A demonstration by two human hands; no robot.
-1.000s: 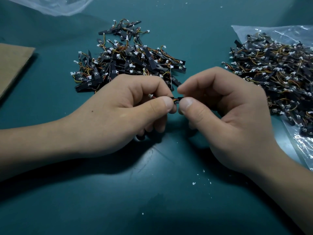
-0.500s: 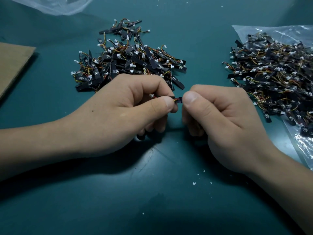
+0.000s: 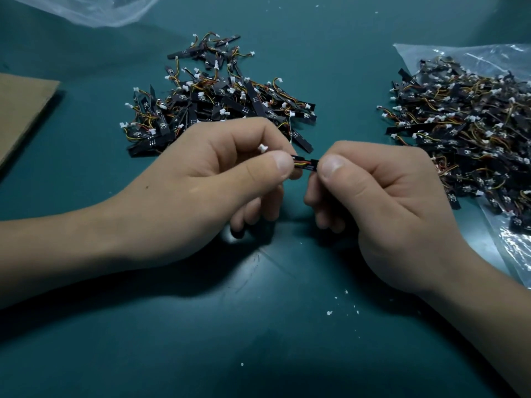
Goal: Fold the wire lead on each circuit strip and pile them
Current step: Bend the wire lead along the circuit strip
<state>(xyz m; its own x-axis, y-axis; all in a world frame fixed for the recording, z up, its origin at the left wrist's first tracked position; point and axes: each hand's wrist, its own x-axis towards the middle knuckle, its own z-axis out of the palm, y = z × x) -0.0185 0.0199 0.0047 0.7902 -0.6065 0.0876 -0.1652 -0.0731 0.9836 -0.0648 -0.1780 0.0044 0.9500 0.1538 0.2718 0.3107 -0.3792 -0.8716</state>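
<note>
cardboard sheet point(image 3: 20, 110) far left | left pile point(image 3: 218, 101) of strips, too many to count | left hand point(image 3: 201, 191) pinches wire lead point(image 3: 299, 163), thumb to forefinger, white connector point(image 3: 262, 147) above thumb | one circuit strip point(image 3: 311, 166) between both hands above table point(image 3: 258, 326) | right hand point(image 3: 388, 202) pinches strip end | right pile point(image 3: 465, 127) on plastic bag point(image 3: 514, 248) | strip markings too small to read

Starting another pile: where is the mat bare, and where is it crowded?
Bare: the mat near you, below both wrists, with only white crumbs; the lane between the middle pile and the bagged pile; the gap between cardboard and middle pile. Crowded: where left hand and right hand pinch the circuit strip.
</note>
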